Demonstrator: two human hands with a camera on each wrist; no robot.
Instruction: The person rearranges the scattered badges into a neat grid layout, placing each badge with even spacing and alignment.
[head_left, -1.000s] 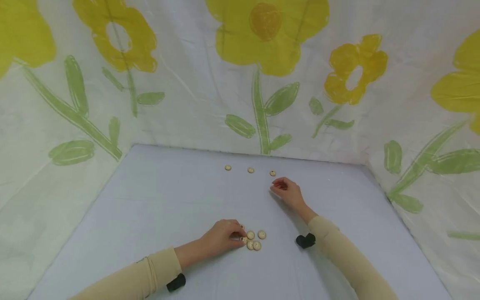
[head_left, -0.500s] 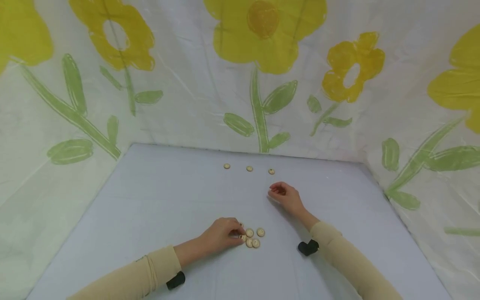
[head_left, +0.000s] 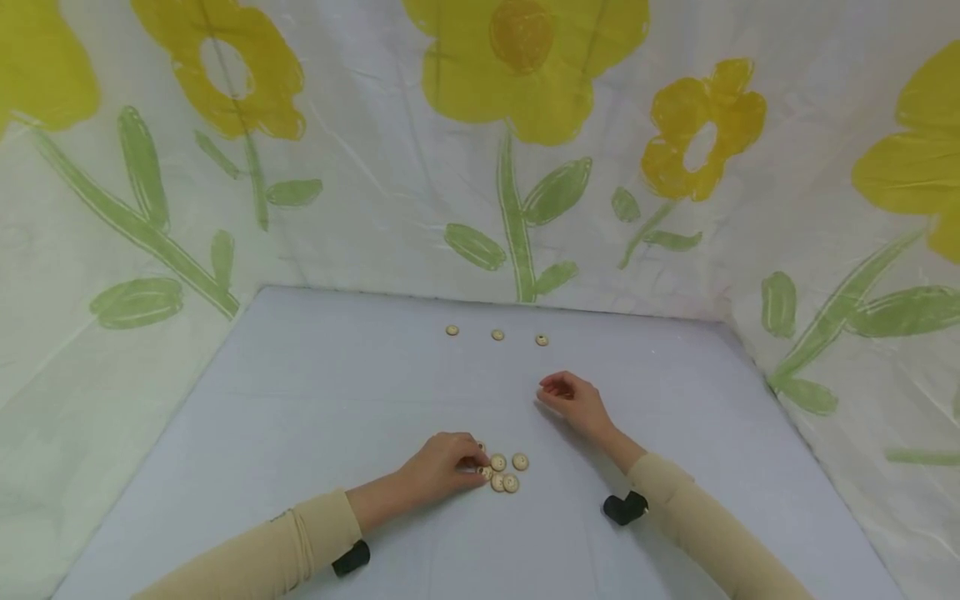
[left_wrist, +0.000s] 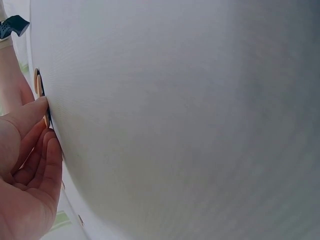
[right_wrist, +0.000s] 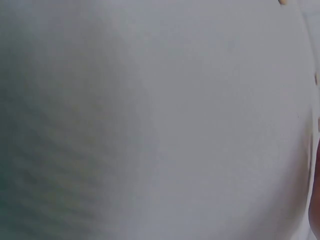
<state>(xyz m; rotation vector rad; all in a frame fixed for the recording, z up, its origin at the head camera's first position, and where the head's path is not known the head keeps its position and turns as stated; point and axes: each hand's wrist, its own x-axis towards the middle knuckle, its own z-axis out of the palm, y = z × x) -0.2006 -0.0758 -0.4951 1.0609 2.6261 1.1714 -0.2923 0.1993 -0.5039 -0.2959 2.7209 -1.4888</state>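
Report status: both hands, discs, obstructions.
Left hand pinching one tan disc at the near cluster. Right hand loosely curled, no disc visible in it, short of the far row of three. Left hand partly blocks view of cluster.

- Pale tan, round, wood-like discs [head_left: 498, 462], near: matt, with small dark surface marks.
- Pale tan, round, wood-like far-row discs [head_left: 498, 334]: matt too.
- Pale lavender-white, flat tabletop [head_left: 337, 358]: smooth, matt.
- White, flower-printed wall sheet [head_left: 360, 175], far: wrinkled, faintly shiny; cloth or plastic, unclear.
- Left beige cloth sleeve [head_left: 324, 521], right beige cloth sleeve [head_left: 701, 512]: matt, creased.
- Black, blocky wrist pieces [head_left: 624, 508]: plastic-looking.
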